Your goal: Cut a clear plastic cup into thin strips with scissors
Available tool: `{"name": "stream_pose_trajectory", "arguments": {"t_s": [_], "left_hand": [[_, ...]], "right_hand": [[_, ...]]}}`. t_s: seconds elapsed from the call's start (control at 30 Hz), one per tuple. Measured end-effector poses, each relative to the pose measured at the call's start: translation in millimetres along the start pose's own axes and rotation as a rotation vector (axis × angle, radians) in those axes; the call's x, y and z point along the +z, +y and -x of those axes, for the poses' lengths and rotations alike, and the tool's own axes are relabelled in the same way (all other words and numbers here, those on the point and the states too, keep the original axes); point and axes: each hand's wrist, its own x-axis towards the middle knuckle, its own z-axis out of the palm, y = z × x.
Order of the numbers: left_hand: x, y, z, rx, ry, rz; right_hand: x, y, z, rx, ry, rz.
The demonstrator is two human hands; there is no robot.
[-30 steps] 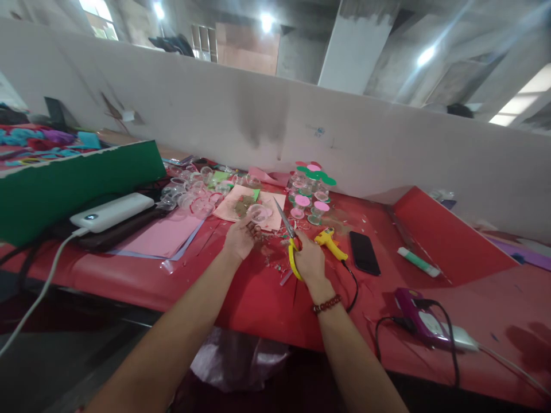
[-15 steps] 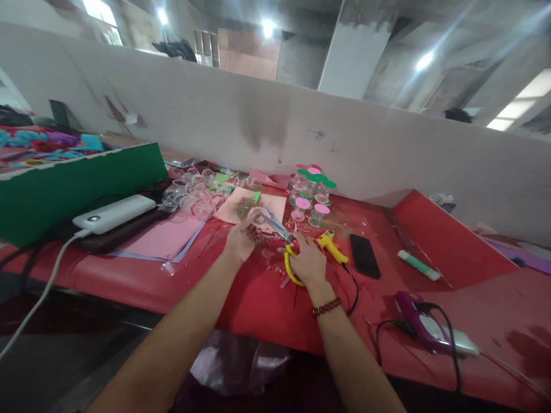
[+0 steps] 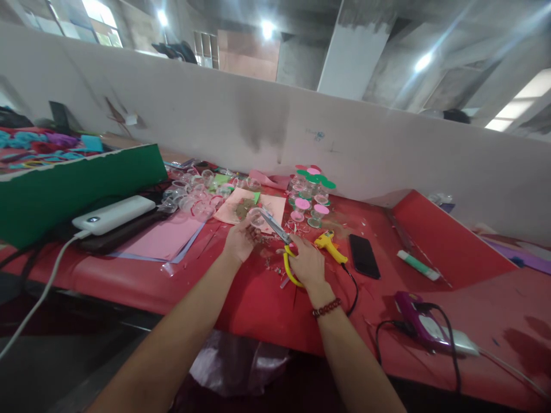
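My left hand (image 3: 240,240) is closed around a small clear plastic cup (image 3: 255,216), holding it above the table's middle. In my right hand (image 3: 308,264) is a pair of scissors (image 3: 279,230) with yellow handles. The blades point left and away from me, with their tips at the cup's rim; whether they touch it is too small to tell. Beyond the cup lies pale pink paper (image 3: 228,211) with a brownish patch and a green scrap. Small paper and plastic trimmings (image 3: 272,266) are scattered below my hands.
Clear cups topped with pink and green discs (image 3: 318,210) stand behind. A yellow glue gun (image 3: 331,248), a phone (image 3: 364,256), a glue stick (image 3: 418,265) and a purple power strip (image 3: 424,324) lie right. Loose cups (image 3: 193,195), pink sheets (image 3: 159,238) and a white power bank (image 3: 114,214) are left.
The scissors and both hands have shifted very slightly to the left. The same cup and scissors stay in my hands.
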Motion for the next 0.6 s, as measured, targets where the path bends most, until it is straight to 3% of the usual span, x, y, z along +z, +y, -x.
{"name": "stream_pose_trajectory", "arguments": {"t_s": [0.33, 0.6], "left_hand": [[1.9, 0.4, -1.1, 0.013, 0.078, 0.010], [1.7, 0.4, -0.5, 0.012, 0.058, 0.034]], "right_hand": [[-0.3, -1.6, 1.9, -0.008, -0.019, 0.001], [-3.5, -3.2, 0.6, 0.006, -0.020, 0.029]]}}
